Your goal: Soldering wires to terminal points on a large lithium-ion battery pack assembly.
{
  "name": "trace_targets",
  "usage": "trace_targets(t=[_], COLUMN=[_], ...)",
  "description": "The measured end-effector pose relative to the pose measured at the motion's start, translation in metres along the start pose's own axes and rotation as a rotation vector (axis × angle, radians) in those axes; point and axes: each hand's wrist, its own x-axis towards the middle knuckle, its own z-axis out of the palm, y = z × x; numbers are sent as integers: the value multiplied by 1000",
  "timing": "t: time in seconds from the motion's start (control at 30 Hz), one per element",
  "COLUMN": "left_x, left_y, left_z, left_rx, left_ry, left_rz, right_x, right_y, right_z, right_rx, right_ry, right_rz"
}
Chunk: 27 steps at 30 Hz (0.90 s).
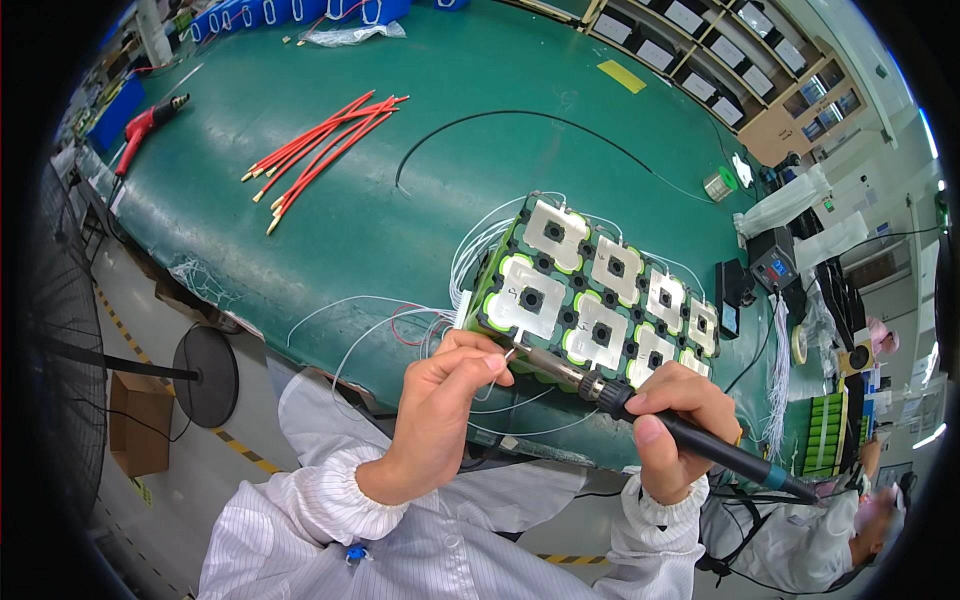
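A battery pack (590,325) of green cells, topped with square metal plates, lies at the near edge of the green table. My left hand (440,400) pinches a thin white wire (511,352) by the pack's near left corner. In my right hand (680,420) is a soldering iron (720,447) with a black handle, its metal barrel pointing left. The iron's tip reaches close to the wire end and a plate's tab; whether they touch I cannot tell. More white wires (480,250) loop out of the pack's left side.
Red cables (325,145) lie on the table (300,260) at the far left, with a red heat gun (145,130) beyond. A black cable (530,112) curves behind the pack. At right stand a solder spool (719,184) and a soldering station (772,258). Another person (800,540) sits at lower right.
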Motion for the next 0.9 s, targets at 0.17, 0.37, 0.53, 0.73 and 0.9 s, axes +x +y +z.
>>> trace_targets(t=[0.17, 0.37, 0.53, 0.73, 0.9], left_x=[0, 0, 0, 1, 1], left_y=[-1, -2, -2, -5, -4], left_z=[-2, -3, -1, -3, -2], left_rx=[11, 6, 7, -54, -62], left_ry=[-9, 1, 0, -6, -12], left_rz=[17, 12, 14, 13, 22], right_x=[0, -1, -7, -6, -6], right_y=[1, 2, 0, -2, -2], right_z=[0, 2, 0, 2, 3], right_rx=[4, 24, 87, 46, 35], right_ry=[-15, 26, 200, 337, 337], right_rz=[1, 0, 19, 44, 46])
